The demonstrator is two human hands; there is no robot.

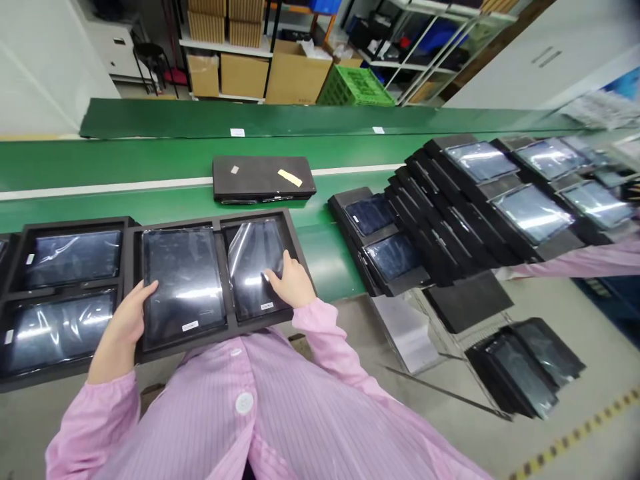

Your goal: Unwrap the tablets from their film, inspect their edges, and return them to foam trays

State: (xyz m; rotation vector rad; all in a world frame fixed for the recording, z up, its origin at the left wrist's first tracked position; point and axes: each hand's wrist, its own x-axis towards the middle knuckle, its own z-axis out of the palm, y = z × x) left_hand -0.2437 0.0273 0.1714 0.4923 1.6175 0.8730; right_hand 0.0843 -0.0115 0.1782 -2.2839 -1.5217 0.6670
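A black foam tray [216,220] with two pockets lies at the belt's near edge, right in front of me. Each pocket holds a dark glossy screen panel in clear film. My left hand [125,320] grips the left edge of the left panel [183,283], thumb on top and fingers curled under the tray's edge. My right hand [293,280] rests on the right panel [255,267], fingers bent and pressed on its film near the right side.
Another black tray [10,293] with two panels sits to the left. A closed black tray [263,177] lies farther out on the green conveyor [150,160]. Stacked trays [450,207] fan out to the right, and a co-worker's pink sleeve [575,263] reaches in there. More trays [525,370] lie on the floor.
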